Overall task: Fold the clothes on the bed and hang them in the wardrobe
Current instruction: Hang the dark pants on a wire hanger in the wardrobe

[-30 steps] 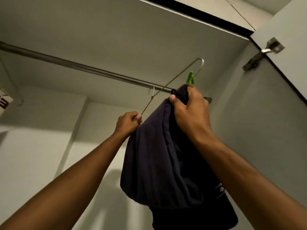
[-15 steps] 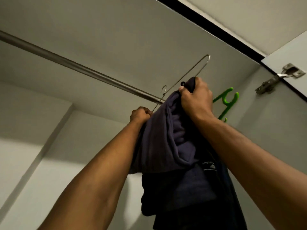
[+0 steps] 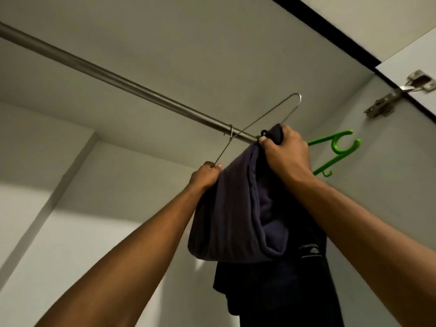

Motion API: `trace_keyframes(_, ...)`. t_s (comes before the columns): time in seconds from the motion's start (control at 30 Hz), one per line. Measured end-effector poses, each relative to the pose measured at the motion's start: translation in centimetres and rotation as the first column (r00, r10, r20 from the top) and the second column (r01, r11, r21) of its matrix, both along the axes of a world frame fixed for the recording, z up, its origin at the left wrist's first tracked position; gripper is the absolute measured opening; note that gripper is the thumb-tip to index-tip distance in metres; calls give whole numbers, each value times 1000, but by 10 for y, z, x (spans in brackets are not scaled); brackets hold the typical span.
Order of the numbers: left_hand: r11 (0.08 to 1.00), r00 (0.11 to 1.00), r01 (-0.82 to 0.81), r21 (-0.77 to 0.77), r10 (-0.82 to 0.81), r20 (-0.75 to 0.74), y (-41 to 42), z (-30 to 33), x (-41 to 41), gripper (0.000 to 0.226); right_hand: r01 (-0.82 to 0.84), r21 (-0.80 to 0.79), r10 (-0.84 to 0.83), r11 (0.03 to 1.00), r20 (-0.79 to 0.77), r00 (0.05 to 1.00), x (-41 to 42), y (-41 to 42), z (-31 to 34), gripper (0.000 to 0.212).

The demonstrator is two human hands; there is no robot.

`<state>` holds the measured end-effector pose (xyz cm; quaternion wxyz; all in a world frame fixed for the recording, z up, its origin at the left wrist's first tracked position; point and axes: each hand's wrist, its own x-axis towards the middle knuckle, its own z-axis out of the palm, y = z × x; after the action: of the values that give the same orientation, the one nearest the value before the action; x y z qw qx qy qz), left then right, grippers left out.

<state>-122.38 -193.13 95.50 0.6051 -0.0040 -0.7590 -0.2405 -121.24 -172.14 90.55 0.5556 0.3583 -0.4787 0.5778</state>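
Wire hanger (image 3: 266, 114) hooked on rail (image 3: 122, 82), garment (image 3: 236, 208) below, plastic hanger (image 3: 339, 149) right.

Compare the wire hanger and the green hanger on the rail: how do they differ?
The wire hanger is thin bare metal; the green hanger is thicker plastic. The wire hanger carries the dark garment and is held by the left hand, with the right hand gripping the garment; the green hanger shows no garment and is untouched. The wire hanger sits left, the green one right, partly hidden. The wire hanger hooks the rail; the green hanger's hook is hidden.
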Motion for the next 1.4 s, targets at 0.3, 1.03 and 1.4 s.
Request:
trace_keyframes(0.3,994,997,76,-78,-76,-3,4,1,2,52,-162,115,162,980,3,987,-14,7,4,16)
trace_keyframes(1.03,969,985,94,-228,-57,165,68,22,-86,54,-235,-85,243,968,111,964,-80,29,10,17)
trace_keyframes(1.4,987,995,-99,-125,95,-34,48,31,-43,25,-383,-44,385,923,47,922,-58,35,14,14)
